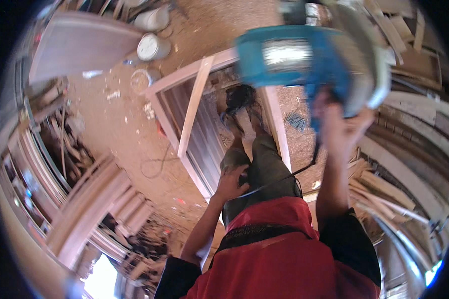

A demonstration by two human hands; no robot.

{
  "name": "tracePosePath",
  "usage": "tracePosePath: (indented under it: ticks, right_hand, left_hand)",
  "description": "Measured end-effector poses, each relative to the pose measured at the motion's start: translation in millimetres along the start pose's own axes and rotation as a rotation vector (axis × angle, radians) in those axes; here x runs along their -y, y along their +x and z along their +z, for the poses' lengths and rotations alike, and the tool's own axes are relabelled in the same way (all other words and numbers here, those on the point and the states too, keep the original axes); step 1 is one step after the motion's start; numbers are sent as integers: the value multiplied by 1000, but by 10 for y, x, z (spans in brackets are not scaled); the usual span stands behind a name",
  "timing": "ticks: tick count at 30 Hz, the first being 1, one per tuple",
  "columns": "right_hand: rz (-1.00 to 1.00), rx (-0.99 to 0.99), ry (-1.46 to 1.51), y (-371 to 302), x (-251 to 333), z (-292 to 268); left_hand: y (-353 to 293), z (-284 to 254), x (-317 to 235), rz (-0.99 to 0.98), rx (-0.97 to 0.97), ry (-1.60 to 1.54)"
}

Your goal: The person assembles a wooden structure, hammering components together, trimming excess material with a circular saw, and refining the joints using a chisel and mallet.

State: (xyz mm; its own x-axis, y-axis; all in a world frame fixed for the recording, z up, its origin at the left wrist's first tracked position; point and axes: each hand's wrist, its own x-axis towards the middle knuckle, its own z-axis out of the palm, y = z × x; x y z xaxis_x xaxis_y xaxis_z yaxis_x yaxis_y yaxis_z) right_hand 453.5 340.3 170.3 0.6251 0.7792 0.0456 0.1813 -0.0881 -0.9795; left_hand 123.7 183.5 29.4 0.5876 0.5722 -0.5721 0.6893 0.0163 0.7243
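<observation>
"What's in that right hand (340,122)?"
"A blue-and-grey power tool (329,55), blurred, at the upper right of the view; the fingers are wrapped around its handle."
"And the left hand (229,183)?"
"At the centre, against the dark olive trousers (267,162). I can't tell whether it's closed on anything. A thin black cable (312,160) runs close by."
"Anything in the way?"
"The tool covers the top right corner of a pale, pinkish rectangular wooden frame (278,124). A straight, flat wooden strip (194,107) slants across its left part. White round buckets (150,47) stand upper left, on brown, debris-strewn ground (119,119)."
</observation>
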Motion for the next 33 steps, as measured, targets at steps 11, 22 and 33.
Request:
tracePosePath:
  ticks: [11,22,33]
  right_hand:
    - [-64,-164,-62,-34,759,289]
    - [-40,396,54,-1284,1156,2051]
    - [189,885,160,-2615,622,4200]
  left_hand:
    - [-1657,-34,392,-354,-277,-516]
    - [-2875,-83,1496,-769,-216,-356]
    - [-2175,-2733,1772,-147,-1158,461]
